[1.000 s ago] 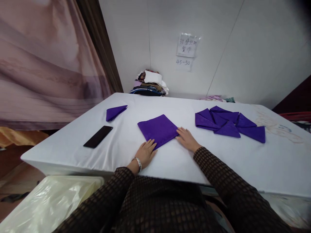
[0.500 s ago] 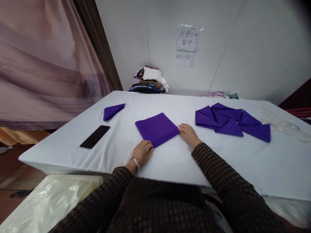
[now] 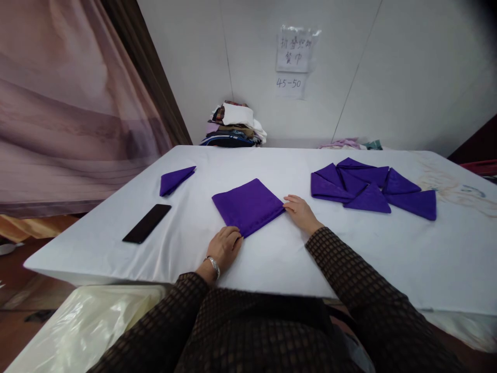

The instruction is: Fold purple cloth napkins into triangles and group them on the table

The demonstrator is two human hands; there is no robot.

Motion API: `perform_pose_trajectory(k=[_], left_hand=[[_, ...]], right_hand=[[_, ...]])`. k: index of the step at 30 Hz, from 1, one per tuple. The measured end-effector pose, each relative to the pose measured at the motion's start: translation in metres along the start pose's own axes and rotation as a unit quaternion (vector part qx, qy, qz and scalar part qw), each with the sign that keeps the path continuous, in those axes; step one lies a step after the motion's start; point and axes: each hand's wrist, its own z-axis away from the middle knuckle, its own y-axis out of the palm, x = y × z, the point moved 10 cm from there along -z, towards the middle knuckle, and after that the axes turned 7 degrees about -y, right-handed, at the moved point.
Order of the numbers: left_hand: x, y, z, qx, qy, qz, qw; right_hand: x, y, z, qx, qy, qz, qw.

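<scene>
A purple cloth napkin (image 3: 248, 206), folded into a square, lies flat on the white tablecloth in front of me. My left hand (image 3: 224, 247), a silver bracelet at its wrist, has its fingers closed on the near corner. At the right corner, my right hand (image 3: 302, 213) pinches the edge between thumb and fingers. Over to the right several purple napkins (image 3: 367, 207), folded into triangles, overlap in a loose group. One more folded napkin (image 3: 176, 181) rests on the left side with its point toward the back.
A black phone-like slab (image 3: 147, 223) lies on the left of the table (image 3: 272, 269). Piled clothes (image 3: 235, 125) stand behind the back edge, below handwritten sheets (image 3: 294, 62) on the wall. A plastic-covered pale box (image 3: 89, 321) is at the lower left, and a pink curtain (image 3: 70, 103) hangs above.
The camera view has shifted slightly. Both hands keep to the same corners of the square napkin, and its shape looks unchanged.
</scene>
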Motion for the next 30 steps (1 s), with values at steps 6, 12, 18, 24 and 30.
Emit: perform_pose_trajectory(k=[6, 12, 18, 24, 30], left_hand=[[-0.002, 0.006, 0.0, 0.036, 0.005, -0.022, 0.999], [0.0, 0.007, 0.003, 0.044, 0.002, -0.025, 0.999], [0.003, 0.006, 0.006, 0.044, -0.009, -0.05, 0.998], [0.002, 0.009, 0.004, 0.049, -0.006, -0.076, 0.996], [0.023, 0.003, 0.003, 0.064, -0.028, -0.096, 0.993]], right_hand=[[-0.001, 0.005, 0.0, 0.027, 0.01, 0.013, 1.0], [-0.003, 0.014, 0.007, 0.053, -0.014, 0.009, 0.998], [-0.01, 0.018, 0.01, 0.038, -0.03, 0.002, 0.999], [-0.008, 0.017, 0.009, 0.036, -0.045, 0.021, 0.998], [0.027, 0.015, 0.016, 0.059, -0.065, 0.051, 0.995]])
